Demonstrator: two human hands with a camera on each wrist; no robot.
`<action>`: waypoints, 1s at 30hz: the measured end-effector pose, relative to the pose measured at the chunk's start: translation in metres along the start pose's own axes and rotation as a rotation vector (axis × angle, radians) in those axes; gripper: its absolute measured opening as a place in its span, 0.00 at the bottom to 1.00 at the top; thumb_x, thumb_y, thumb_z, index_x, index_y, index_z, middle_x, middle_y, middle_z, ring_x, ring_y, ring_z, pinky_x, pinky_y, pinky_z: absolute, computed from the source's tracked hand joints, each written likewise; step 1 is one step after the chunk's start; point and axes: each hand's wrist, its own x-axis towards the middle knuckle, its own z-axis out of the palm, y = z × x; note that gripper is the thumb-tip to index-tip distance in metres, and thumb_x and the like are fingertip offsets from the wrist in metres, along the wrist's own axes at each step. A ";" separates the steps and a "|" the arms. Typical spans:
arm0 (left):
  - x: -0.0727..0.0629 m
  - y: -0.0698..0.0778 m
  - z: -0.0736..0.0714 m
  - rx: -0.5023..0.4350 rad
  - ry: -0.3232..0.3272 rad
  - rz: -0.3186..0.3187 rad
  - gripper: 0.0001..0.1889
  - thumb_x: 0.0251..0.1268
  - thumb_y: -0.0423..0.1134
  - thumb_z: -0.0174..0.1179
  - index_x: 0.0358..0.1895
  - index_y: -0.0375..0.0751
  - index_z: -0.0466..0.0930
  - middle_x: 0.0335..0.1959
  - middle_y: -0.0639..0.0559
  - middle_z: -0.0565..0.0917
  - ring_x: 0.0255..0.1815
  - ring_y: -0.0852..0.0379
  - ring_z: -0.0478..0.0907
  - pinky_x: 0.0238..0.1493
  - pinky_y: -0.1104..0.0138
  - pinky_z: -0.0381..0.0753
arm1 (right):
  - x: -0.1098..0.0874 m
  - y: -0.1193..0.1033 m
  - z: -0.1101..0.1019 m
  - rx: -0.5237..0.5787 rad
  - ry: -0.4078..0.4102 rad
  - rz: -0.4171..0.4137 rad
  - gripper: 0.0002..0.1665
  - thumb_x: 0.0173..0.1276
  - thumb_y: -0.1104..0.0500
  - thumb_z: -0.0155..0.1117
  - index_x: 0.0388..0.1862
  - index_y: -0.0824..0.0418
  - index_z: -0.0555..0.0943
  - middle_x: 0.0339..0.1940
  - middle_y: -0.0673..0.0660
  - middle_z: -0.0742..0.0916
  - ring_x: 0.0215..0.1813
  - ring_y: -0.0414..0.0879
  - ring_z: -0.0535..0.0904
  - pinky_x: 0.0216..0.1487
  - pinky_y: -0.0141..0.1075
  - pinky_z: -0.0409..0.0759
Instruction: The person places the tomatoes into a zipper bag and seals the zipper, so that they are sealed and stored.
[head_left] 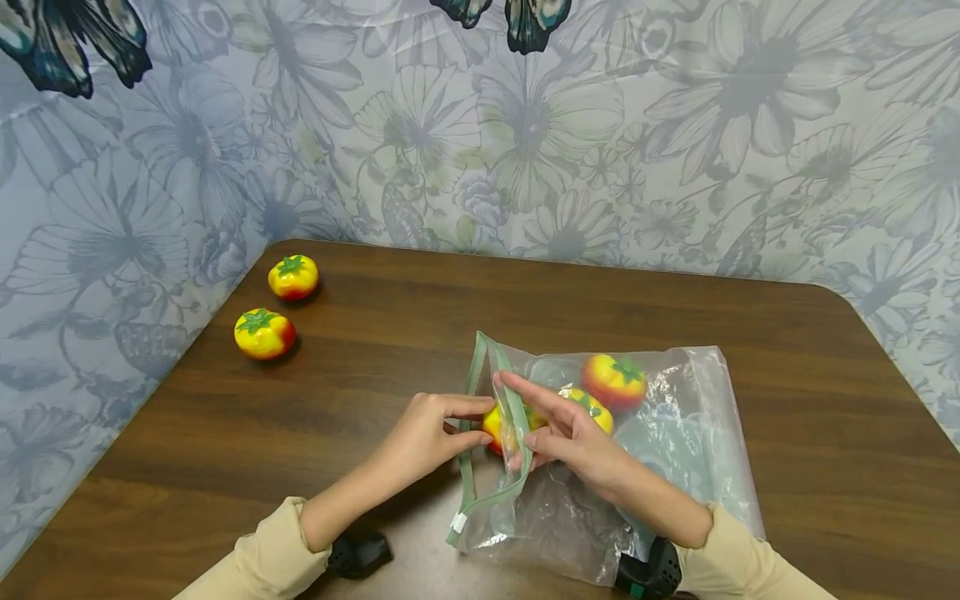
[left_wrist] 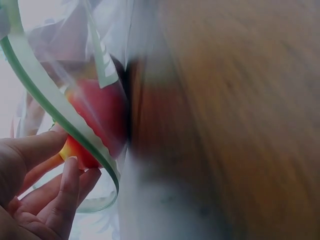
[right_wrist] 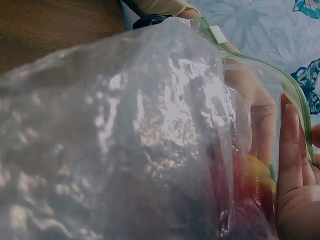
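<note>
A clear zip bag (head_left: pixel 697 433) with a green-edged mouth and a white slider lies on the table, its mouth facing left. My left hand (head_left: pixel 427 429) holds a yellow-and-red, tomato-like fruit (head_left: pixel 495 427) with its fingertips at the bag's mouth. In the left wrist view that fruit (left_wrist: pixel 100 117) shows red behind the green rim. My right hand (head_left: pixel 581 442) grips the bag's upper rim, index finger stretched along it. Inside the bag sit two similar fruits, one red and yellow (head_left: pixel 613 382) and one yellow (head_left: pixel 590 407), partly behind the right hand.
Two more yellow-and-red fruits with green tops, a rear one (head_left: pixel 293 277) and a nearer one (head_left: pixel 264 333), stand at the left edge of the brown wooden table (head_left: pixel 375 325). A flower-patterned cloth (head_left: pixel 525 142) hangs behind the table.
</note>
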 end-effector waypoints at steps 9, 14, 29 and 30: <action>0.000 0.001 0.005 -0.027 -0.005 0.023 0.17 0.52 0.31 0.69 0.47 0.38 0.84 0.45 0.50 0.83 0.41 0.58 0.81 0.32 0.74 0.79 | -0.001 0.000 0.000 -0.007 0.008 0.017 0.38 0.68 0.73 0.50 0.75 0.58 0.54 0.74 0.57 0.56 0.34 0.51 0.83 0.35 0.36 0.80; 0.001 0.001 0.005 -0.046 0.008 0.025 0.16 0.51 0.31 0.69 0.46 0.38 0.85 0.43 0.50 0.84 0.40 0.58 0.82 0.32 0.74 0.79 | 0.000 0.000 -0.001 -0.010 0.001 0.010 0.38 0.68 0.72 0.50 0.75 0.59 0.54 0.74 0.57 0.56 0.34 0.51 0.83 0.34 0.36 0.80; 0.003 0.004 0.008 -0.035 0.014 0.019 0.13 0.52 0.32 0.69 0.43 0.38 0.86 0.39 0.52 0.85 0.37 0.61 0.82 0.35 0.72 0.79 | 0.000 -0.001 0.001 -0.013 0.015 0.025 0.38 0.67 0.74 0.50 0.74 0.58 0.54 0.74 0.57 0.57 0.34 0.50 0.82 0.34 0.35 0.79; 0.003 0.004 0.008 -0.038 0.015 0.022 0.13 0.52 0.31 0.69 0.43 0.38 0.86 0.39 0.52 0.85 0.37 0.61 0.82 0.35 0.71 0.80 | 0.000 -0.001 0.002 -0.016 0.017 0.031 0.38 0.67 0.74 0.50 0.74 0.58 0.54 0.74 0.56 0.57 0.35 0.50 0.82 0.34 0.35 0.80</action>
